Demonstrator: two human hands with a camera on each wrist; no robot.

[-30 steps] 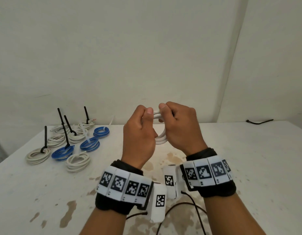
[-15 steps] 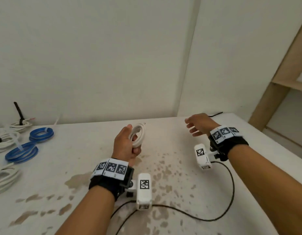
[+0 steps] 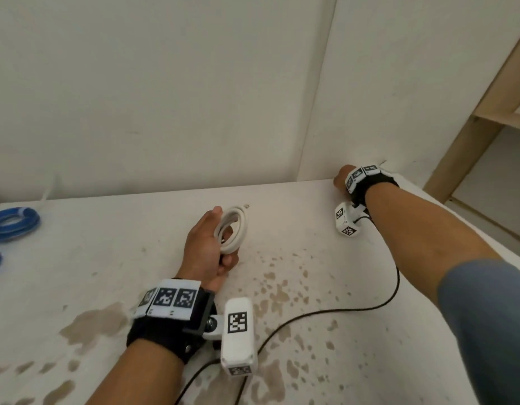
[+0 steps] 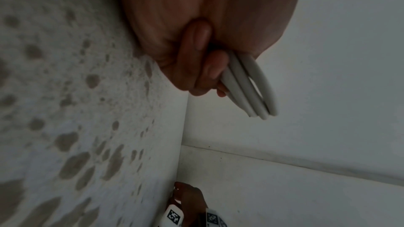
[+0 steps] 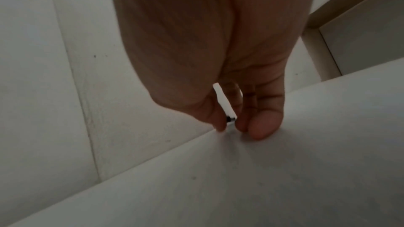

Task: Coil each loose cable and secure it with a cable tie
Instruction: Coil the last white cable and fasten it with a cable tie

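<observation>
The left hand (image 3: pixel 210 249) is forming the grip on the white cable coil (image 3: pixel 234 229): its fingers (image 4: pixel 215 68) are curling round the lower part of the bundle while the thumb is lying along the near side of the ring. The coil is standing nearly upright above the surface (image 3: pixel 107 258), its free end poking out at the top. From the left wrist view the coil is showing three or four smooth white turns (image 4: pixel 247 85) lying side by side, slightly fanned apart at the far end, with no tie visible round them.

Right of the coil and farther back, the right hand (image 3: pixel 342 178) is reaching to the rear edge of the surface, where it meets the wall. There the thumb and fingertips (image 5: pixel 264 127) are closing on a small dark piece, the cable tie (image 5: pixel 230 119); only its tip is showing between them, and whether the grip is actually clamping it cannot be told.

Far left of the coil, blue cable coils (image 3: pixel 13 223) are lying on the surface at the picture's edge. The surface is white with many brownish worn patches, densest just in front of the coil. Plain off-white walls are meeting in a corner behind the coil, and a wooden shelf frame (image 3: pixel 469 112) is standing far to its right.
</observation>
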